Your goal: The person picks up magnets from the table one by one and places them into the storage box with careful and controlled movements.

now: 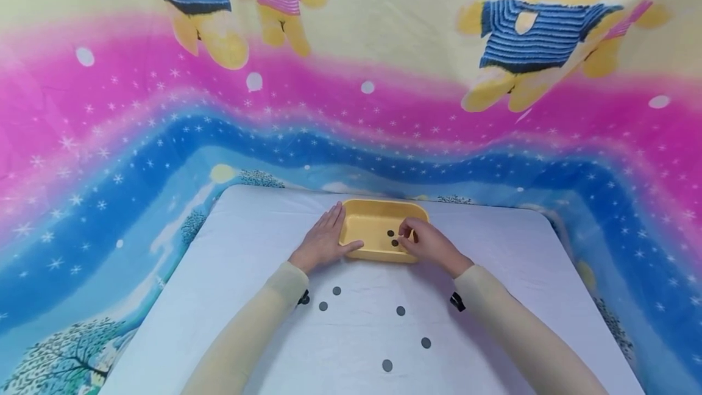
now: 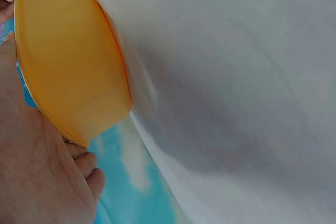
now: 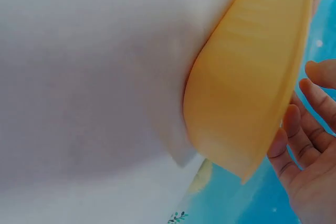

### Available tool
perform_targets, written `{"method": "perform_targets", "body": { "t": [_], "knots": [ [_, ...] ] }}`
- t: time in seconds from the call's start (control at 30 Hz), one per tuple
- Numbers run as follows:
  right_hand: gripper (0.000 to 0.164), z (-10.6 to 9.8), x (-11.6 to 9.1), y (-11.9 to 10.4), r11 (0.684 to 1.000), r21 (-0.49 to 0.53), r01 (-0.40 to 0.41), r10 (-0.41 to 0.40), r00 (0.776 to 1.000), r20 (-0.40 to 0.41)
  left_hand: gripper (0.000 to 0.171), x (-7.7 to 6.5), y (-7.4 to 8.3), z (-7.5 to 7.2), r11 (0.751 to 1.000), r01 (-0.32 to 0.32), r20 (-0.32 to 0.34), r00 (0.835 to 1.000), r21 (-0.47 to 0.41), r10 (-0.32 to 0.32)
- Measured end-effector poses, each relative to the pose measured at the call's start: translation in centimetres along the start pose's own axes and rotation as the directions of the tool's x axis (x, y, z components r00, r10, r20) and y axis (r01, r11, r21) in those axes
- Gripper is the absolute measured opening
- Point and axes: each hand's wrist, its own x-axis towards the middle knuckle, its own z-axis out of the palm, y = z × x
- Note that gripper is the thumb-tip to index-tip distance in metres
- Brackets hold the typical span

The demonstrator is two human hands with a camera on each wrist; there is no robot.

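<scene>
A yellow rectangular box (image 1: 373,255) stands near the far edge of the white surface. Inside it lie two dark round discs (image 1: 390,233). My left hand (image 1: 326,241) rests against the box's left side, its fingers fairly straight along the wall and the thumb extended over the near rim. Over the right end of the box is my right hand (image 1: 430,244), with loosely bent fingers. In the right wrist view, its thumb and index fingertip stand slightly apart with nothing visible between them, while other fingers are at the rim. One disc lies close to those fingertips.
Several grey discs (image 1: 401,311) lie scattered on the white tabletop (image 1: 471,346), nearer than the box. One disc (image 1: 305,300) is partly covered near the left sleeve. A printed cloth (image 1: 378,120) with bears hangs behind and around the table.
</scene>
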Motion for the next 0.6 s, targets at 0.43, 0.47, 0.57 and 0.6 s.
{"method": "perform_targets", "body": {
  "t": [0.43, 0.47, 0.57, 0.6],
  "knots": [
    [0.014, -0.5, -5.9, -1.0, 0.999, -0.006, 0.035, -0.036, 0.996, -0.079, 0.114, 0.0, -0.2, 0.2, 1.0, 0.001, 0.0, 1.0, -0.003, -0.001],
    [0.015, -0.4, -6.4, -1.0, 1.0, -0.009, 0.027, -0.027, 0.996, -0.081, 0.114, 0.0, -0.2, 0.2, 1.0, -0.001, -0.001, 1.0, -0.005, 0.001],
    [0.014, 0.0, -7.9, -0.9, 0.999, -0.014, -0.035, 0.034, 0.997, -0.07, 0.112, 0.0, -0.2, 0.2, 1.0, -0.004, -0.005, 1.0, -0.02, 0.004],
    [0.015, 0.1, -8.4, -0.9, 0.998, -0.016, -0.061, 0.06, 0.996, -0.062, 0.112, 0.0, -0.2, 0.1, 1.0, -0.005, -0.004, 1.0, -0.018, 0.005]
  ]
}}
